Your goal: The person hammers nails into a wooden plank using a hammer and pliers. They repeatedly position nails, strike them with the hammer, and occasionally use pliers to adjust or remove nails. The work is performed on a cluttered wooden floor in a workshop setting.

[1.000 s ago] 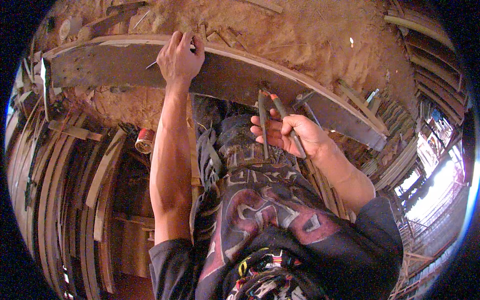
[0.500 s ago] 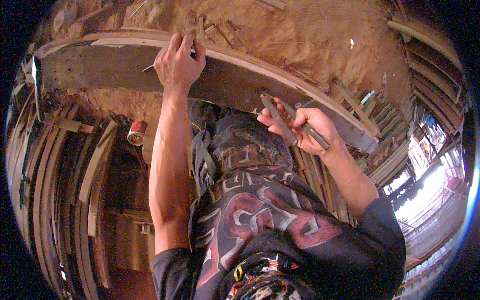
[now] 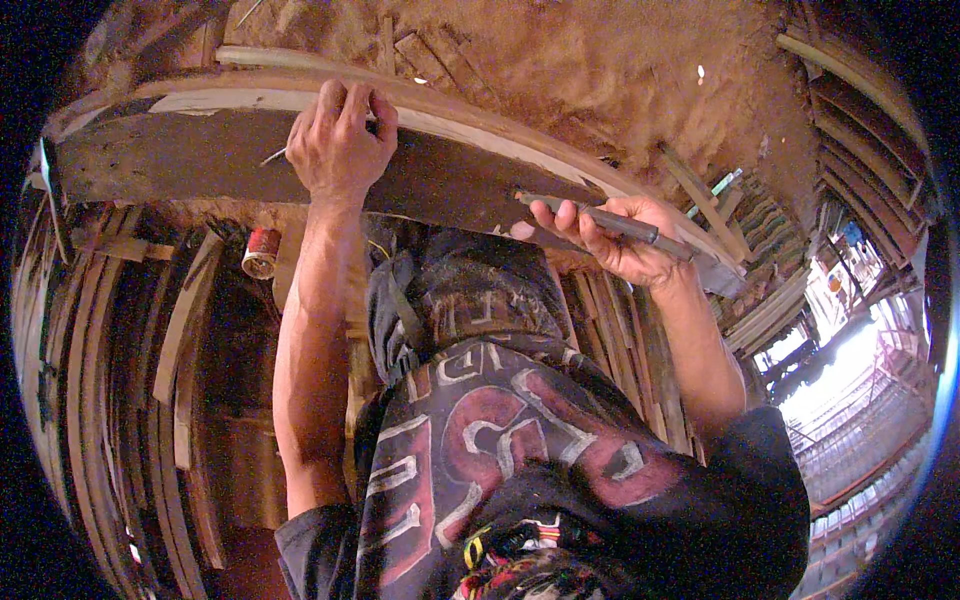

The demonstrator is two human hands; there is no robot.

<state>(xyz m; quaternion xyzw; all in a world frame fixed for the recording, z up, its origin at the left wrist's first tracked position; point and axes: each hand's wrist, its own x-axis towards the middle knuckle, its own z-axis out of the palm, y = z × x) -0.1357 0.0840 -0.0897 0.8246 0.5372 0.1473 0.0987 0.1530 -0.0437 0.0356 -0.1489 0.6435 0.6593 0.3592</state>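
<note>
My left hand [image 3: 342,140] is closed on the upper edge of a long dark wooden plank [image 3: 190,150]. A thin, pale, nail-like rod [image 3: 272,157] pokes out at the left of this fist; its other end is hidden by my fingers. Over the plank's right part, my right hand [image 3: 640,240] is wrapped round a pair of dark grey pliers [image 3: 615,222]. Their head points left toward the plank's face, and the handles run back across my palm. Whether the pliers' tip touches the plank, I cannot tell.
Brown, dusty ground [image 3: 620,80] lies beyond the plank, with loose wood scraps [image 3: 430,55]. Long boards [image 3: 150,350] stand stacked at the left, near a red can [image 3: 262,252]. More stacked timber [image 3: 870,150] is at the right, with a short leaning board [image 3: 705,200].
My right hand has turned, and the pliers now lie flatter, their handles closer together. My left hand appears slightly further left, still on the plank's edge. The whole view has shifted a little.
</note>
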